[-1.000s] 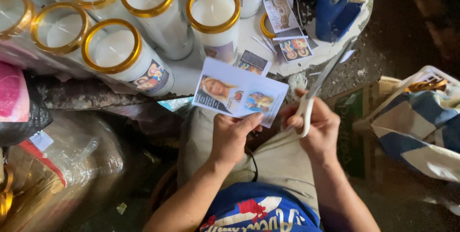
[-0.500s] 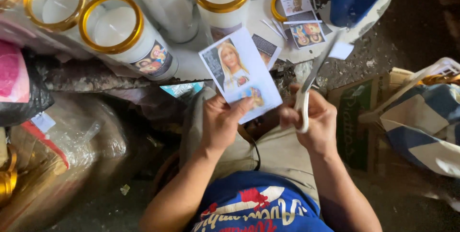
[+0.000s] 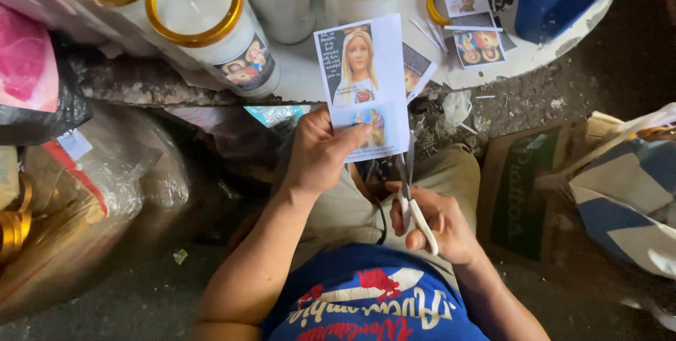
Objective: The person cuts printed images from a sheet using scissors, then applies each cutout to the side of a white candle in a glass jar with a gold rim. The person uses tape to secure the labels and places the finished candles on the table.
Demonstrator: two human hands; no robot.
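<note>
Sheet [image 3: 366, 84] now upright in your left hand [image 3: 320, 151] grip; scissors [image 3: 412, 197], grasped by right hand [image 3: 433, 225], moved to its bottom edge, cut starting.

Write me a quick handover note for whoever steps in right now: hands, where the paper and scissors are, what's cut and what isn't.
Left hand: grips the printed picture sheet at its lower left corner, holding it upright over the lap.
Right hand: fingers through the white-handled scissors, blades pointing up at the sheet's bottom edge, near its right side.
Done: smaller cut pictures already lie on the white table, beside the glass candles.
Left: this sheet looks whole; whether the blades have entered the paper cannot be told.
</note>
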